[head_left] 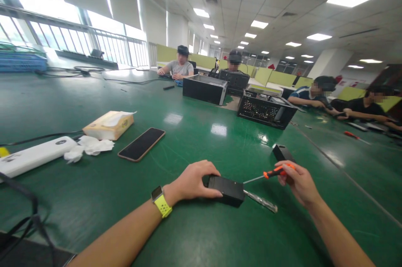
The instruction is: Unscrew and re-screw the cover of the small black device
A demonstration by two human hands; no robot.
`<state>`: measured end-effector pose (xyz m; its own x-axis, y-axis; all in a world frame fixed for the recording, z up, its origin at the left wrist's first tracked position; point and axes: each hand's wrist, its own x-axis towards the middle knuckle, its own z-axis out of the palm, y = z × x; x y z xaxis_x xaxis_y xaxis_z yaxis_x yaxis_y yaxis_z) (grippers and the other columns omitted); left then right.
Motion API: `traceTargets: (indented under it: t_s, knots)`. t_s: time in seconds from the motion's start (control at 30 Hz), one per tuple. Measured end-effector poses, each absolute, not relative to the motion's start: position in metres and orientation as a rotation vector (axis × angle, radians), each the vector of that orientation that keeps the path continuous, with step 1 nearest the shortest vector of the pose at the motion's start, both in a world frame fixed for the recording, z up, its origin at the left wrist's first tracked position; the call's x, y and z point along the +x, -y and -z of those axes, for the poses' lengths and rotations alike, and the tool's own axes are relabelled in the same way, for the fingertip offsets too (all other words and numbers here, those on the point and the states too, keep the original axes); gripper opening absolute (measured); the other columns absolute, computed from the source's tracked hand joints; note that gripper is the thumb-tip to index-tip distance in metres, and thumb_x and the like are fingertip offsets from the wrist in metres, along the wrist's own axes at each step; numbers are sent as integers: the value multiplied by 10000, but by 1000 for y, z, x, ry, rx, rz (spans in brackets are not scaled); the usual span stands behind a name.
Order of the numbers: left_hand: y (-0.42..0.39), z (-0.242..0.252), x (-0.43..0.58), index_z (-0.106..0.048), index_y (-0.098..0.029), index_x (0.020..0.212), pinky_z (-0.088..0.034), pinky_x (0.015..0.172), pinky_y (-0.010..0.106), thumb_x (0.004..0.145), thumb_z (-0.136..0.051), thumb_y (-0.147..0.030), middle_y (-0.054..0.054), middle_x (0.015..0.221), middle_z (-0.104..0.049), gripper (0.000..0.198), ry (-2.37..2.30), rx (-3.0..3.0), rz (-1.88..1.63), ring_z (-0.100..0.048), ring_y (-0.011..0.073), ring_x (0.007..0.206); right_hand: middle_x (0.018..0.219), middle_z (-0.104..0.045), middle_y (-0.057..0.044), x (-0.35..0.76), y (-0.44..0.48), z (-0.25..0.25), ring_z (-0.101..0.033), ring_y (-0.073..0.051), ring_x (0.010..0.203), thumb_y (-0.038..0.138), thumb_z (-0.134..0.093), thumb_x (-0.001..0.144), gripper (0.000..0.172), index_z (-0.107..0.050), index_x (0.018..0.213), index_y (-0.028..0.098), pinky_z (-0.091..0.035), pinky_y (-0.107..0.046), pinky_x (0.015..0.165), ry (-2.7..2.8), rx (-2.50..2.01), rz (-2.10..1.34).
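On the green table lies a small black box-shaped part (228, 189), its near end gripped between the thumb and fingers of my left hand (201, 181). My right hand (297, 181) pinches the handle of an orange and black screwdriver (274, 171). The screwdriver's tip is at the right end of the black part; whether it touches a screw is too small to tell. A second, clear-handled screwdriver (262, 202) rests on the table beside the part. Just behind my right hand stands another black block (283, 154), partly covered by the hand.
A phone (142, 144), a tissue pack (109, 125), crumpled tissues (91, 146) and a white power strip (37, 156) lie to the left. Black computer cases (204, 91) stand farther back. Several people sit around the table. Another screwdriver (353, 135) lies at the right.
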<state>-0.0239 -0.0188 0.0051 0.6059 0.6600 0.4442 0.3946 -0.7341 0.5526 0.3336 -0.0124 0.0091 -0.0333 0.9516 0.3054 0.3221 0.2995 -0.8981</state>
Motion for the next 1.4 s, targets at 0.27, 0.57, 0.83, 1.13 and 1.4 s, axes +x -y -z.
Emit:
traceTargets:
  t_s: [0.27,0.57,0.83,1.13,1.4]
  knots:
    - [18,-4,-23,-691,-172,985,-482,806,323,711,-827,-456,66,972,-697,417,-866,2431,-894,-635,237,901,564,-557,3,319,20,-11,-507,-147,498,509,-672,820,344,-697,902,177,-443,-273,449,1404,-1058,-925]
    - [18,-3,-23,-683,-164,1011,-476,821,327,753,-801,-452,68,985,-689,405,-841,2440,-889,-630,234,912,563,-592,2,331,23,-18,-532,-147,520,409,-674,861,252,-730,924,172,-448,-275,527,1558,-1088,-875]
    - [18,-2,-23,-667,-165,1002,-467,788,295,781,-780,-460,59,968,-678,385,-849,2412,-884,-625,222,880,1035,-683,-51,306,39,-96,-658,-187,823,313,-678,852,260,-676,1104,247,-526,-253,653,2088,-1097,-463]
    - [16,6,-25,-656,-171,979,-430,697,266,787,-676,-663,43,892,-654,529,-869,2371,-910,-595,204,792,777,-726,-15,249,35,-125,-644,-160,647,385,-570,924,228,-714,971,214,-463,-279,634,2294,-1130,-52]
    - [16,4,-24,-646,-172,978,-428,712,273,772,-658,-701,47,901,-649,568,-853,2368,-935,-591,205,800,753,-655,9,258,44,-131,-578,-129,595,341,-605,893,281,-639,1143,216,-438,-236,554,2321,-1106,-128]
